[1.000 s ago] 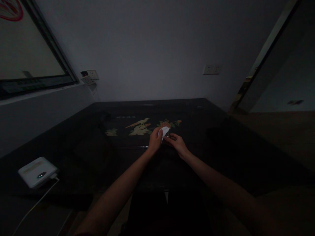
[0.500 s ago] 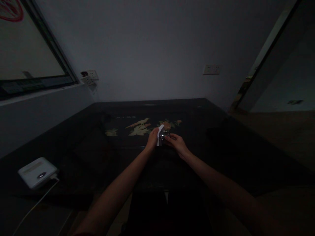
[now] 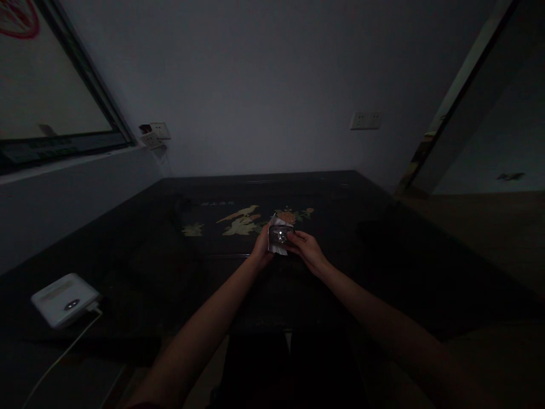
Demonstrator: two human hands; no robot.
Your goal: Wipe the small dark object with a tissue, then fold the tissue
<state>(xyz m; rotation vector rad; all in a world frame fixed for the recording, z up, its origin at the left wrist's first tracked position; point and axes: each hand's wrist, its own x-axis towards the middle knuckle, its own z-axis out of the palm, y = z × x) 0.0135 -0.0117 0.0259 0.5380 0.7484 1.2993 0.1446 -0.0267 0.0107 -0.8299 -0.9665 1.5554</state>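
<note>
Over the middle of the dark table, a small shiny glass cup [image 3: 280,235] is held between both hands, tipped on its side as far as the dim light shows. My right hand [image 3: 310,250] grips its right end, thumb on top and fingers closed round it. A white tissue [image 3: 279,250] lies against the cup's left end and underside. My left hand [image 3: 261,247] is closed on the tissue from the left, pressing it to the cup; its fingertips are hidden behind tissue and cup.
The black tabletop [image 3: 204,289] bears a bird-and-flower picture [image 3: 240,223] just beyond my hands. At the left front sits a white box-shaped device [image 3: 66,300] with a white cable [image 3: 63,355] trailing off the edge. Behind stands a wall with sockets [image 3: 365,120].
The cup has turned so that more of its shiny side shows. The tissue has shifted and spread below it, while my left hand has moved slightly left and down.
</note>
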